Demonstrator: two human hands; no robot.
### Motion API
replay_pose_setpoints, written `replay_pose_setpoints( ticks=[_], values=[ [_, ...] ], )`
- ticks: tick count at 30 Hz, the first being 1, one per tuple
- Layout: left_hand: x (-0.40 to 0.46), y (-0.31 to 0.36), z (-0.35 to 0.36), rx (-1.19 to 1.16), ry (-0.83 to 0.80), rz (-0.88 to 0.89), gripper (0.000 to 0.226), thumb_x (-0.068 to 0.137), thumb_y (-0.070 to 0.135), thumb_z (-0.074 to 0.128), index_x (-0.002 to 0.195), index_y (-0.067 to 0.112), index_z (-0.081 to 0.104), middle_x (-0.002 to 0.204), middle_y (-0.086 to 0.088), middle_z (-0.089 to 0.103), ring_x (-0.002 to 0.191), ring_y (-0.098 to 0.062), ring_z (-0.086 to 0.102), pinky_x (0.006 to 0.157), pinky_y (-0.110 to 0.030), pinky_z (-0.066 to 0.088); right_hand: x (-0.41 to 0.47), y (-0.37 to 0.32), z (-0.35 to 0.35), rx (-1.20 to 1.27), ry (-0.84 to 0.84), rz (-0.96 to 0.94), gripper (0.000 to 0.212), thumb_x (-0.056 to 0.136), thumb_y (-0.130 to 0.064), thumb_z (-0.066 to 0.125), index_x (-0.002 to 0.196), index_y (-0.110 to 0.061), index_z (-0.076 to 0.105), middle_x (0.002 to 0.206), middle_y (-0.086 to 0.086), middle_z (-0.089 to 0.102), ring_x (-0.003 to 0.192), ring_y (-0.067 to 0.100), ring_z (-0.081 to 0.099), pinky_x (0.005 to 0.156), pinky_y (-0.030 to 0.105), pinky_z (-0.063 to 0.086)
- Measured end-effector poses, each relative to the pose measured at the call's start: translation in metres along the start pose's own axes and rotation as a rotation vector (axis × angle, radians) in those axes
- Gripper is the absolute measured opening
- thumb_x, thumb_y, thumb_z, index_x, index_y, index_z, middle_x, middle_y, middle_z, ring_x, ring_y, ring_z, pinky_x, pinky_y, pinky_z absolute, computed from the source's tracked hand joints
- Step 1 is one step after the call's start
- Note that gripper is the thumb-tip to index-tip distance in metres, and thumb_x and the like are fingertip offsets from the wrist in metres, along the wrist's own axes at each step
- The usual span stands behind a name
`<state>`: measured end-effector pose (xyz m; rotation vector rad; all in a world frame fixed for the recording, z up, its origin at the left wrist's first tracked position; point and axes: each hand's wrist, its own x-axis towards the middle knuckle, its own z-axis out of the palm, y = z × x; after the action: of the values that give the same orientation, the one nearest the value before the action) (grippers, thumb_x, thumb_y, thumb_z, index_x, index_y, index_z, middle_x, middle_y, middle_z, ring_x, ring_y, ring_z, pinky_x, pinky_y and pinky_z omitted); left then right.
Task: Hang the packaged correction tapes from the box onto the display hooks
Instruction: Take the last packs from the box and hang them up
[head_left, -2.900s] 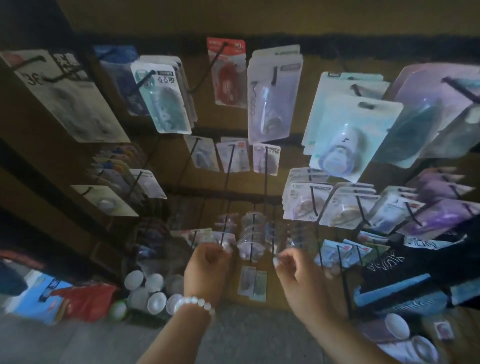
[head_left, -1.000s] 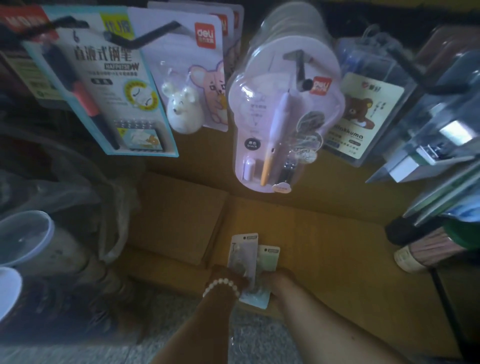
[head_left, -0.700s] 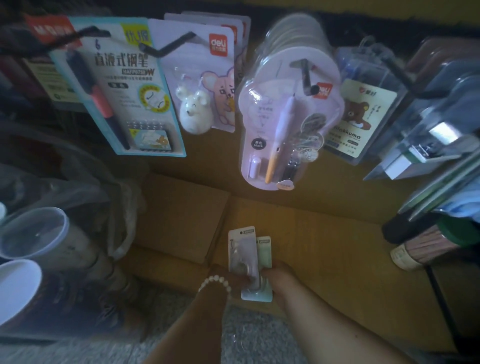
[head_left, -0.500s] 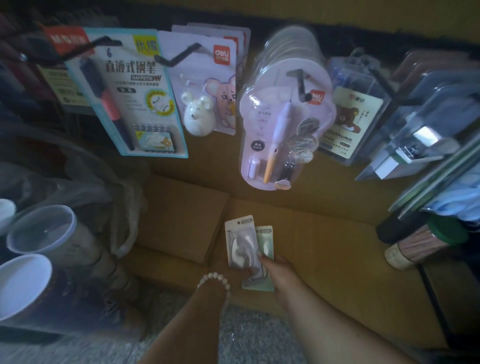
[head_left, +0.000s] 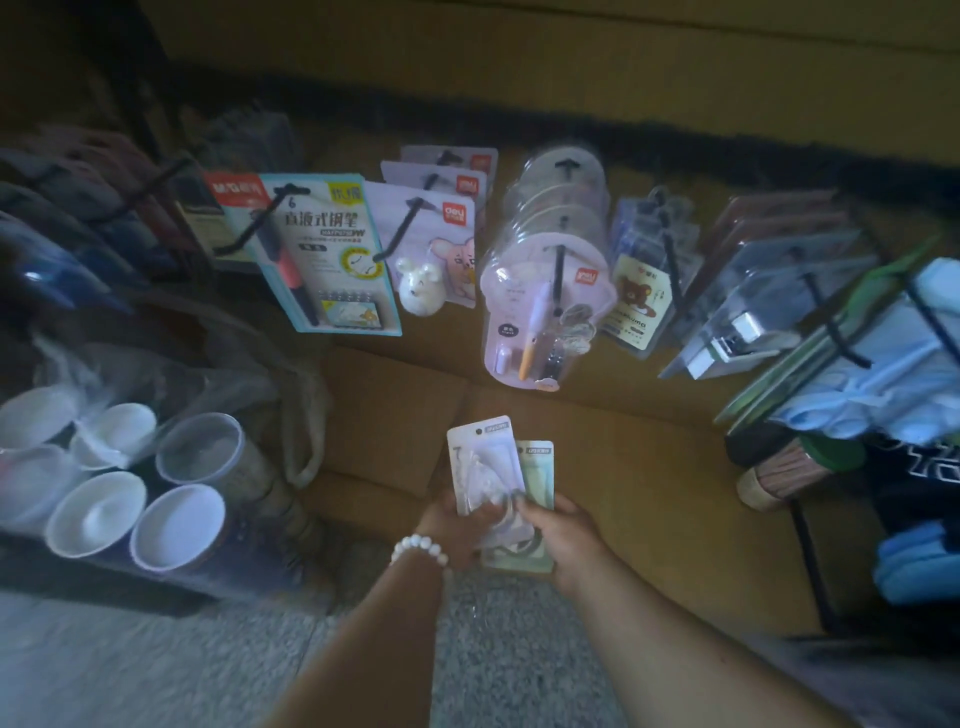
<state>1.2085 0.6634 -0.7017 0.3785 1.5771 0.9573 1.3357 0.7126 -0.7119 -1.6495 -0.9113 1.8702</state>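
Low over the brown cardboard box, both hands hold packaged correction tapes upright: the left hand, with a white bead bracelet at its wrist, grips the lower part of a pale pack, and the right hand is curled around the bottom of a greenish pack tucked just behind and beside it. Beyond the box, black display hooks carry a lilac pen blister and a blue-edged pen card, while white-lidded tubs stand left of the box.
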Motion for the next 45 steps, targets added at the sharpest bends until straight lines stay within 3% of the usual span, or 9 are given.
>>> replay_pose_setpoints(
  ticks=[5,15,18,25,28,30,34,41,45],
  values=[
    [-0.063,0.014,-0.005,0.001,0.017,-0.064,0.067,0.05,0.057,0.086,0.102,0.017,0.072,0.097,-0.011,0.078,0.091,-0.033,0.074,0.085,-0.054,0.058,-0.065,-0.02,0.0,-0.008,0.004,0.073,0.026,0.07,-0.024,0.081,0.09,-0.01,0.073,0.091,0.016,0.075,0.089,0.039,0.07,0.086,0.058,0.054],
    [-0.232,0.108,-0.009,-0.057,0.013,-0.089,0.054,0.058,0.044,0.085,0.1,0.014,0.07,0.102,-0.015,0.076,0.096,-0.033,0.072,0.089,-0.05,0.057,-0.226,-0.097,0.001,0.004,-0.021,0.07,0.055,0.053,-0.04,0.085,0.097,-0.01,0.074,0.092,0.013,0.076,0.086,0.035,0.072,0.085,0.057,0.055],
    [-0.28,0.141,-0.013,-0.09,0.001,-0.061,0.021,0.079,0.03,0.078,0.092,0.016,0.07,0.091,-0.007,0.076,0.084,-0.025,0.071,0.08,-0.039,0.057,-0.278,-0.134,0.003,0.031,-0.017,0.045,0.038,0.069,-0.037,0.077,0.099,-0.014,0.074,0.093,0.012,0.076,0.086,0.034,0.073,0.084,0.056,0.055],
    [-0.385,0.229,-0.017,-0.116,-0.034,0.039,0.036,0.07,0.027,0.078,0.101,0.01,0.071,0.092,-0.013,0.076,0.086,-0.031,0.071,0.074,-0.043,0.057,-0.387,-0.219,0.008,-0.021,0.081,-0.183,0.011,0.081,-0.019,0.068,0.09,-0.014,0.073,0.085,0.008,0.076,0.084,0.031,0.071,0.077,0.046,0.055],
    [-0.421,0.26,-0.019,-0.091,-0.046,0.115,0.013,0.08,0.014,0.075,0.089,0.005,0.073,0.07,-0.01,0.073,0.063,-0.025,0.069,0.067,-0.043,0.057,-0.429,-0.253,0.007,-0.064,0.109,-0.305,0.017,0.076,-0.029,0.069,0.087,-0.016,0.071,0.082,0.004,0.075,0.084,0.029,0.07,0.072,0.039,0.052],
    [-0.439,0.282,-0.02,-0.073,-0.037,0.174,0.008,0.079,0.011,0.076,0.081,0.003,0.074,0.071,-0.013,0.074,0.064,-0.026,0.069,0.068,-0.041,0.058,-0.454,-0.275,0.004,-0.07,0.125,-0.366,0.01,0.084,-0.025,0.067,0.09,-0.017,0.067,0.084,0.0,0.073,0.082,0.022,0.069,0.062,0.028,0.048],
    [-0.472,0.336,-0.021,-0.07,-0.028,0.272,0.035,0.059,0.027,0.082,0.086,0.005,0.075,0.093,-0.024,0.075,0.09,-0.041,0.072,0.089,-0.058,0.054,-0.493,-0.322,-0.002,-0.032,0.137,-0.493,0.013,0.085,-0.022,0.067,0.097,-0.019,0.062,0.09,-0.001,0.073,0.081,0.016,0.07,0.062,0.026,0.05],
    [-0.508,0.417,-0.017,-0.07,-0.03,0.463,0.033,0.078,0.027,0.078,0.107,0.014,0.069,0.103,-0.014,0.076,0.099,-0.036,0.071,0.093,-0.059,0.052,-0.535,-0.41,-0.004,0.019,0.256,-0.763,0.029,0.086,-0.019,0.066,0.112,-0.024,0.054,0.1,-0.006,0.069,0.089,0.009,0.067,0.061,0.019,0.048],
    [-0.52,0.445,-0.014,-0.092,-0.024,0.518,0.045,0.068,0.036,0.079,0.107,0.015,0.07,0.104,-0.014,0.076,0.099,-0.037,0.071,0.093,-0.062,0.051,-0.548,-0.456,0.001,0.007,0.238,-0.875,0.029,0.086,-0.019,0.065,0.108,-0.031,0.05,0.089,-0.024,0.06,0.07,-0.019,0.06,0.051,0.002,0.044]
  ],
)
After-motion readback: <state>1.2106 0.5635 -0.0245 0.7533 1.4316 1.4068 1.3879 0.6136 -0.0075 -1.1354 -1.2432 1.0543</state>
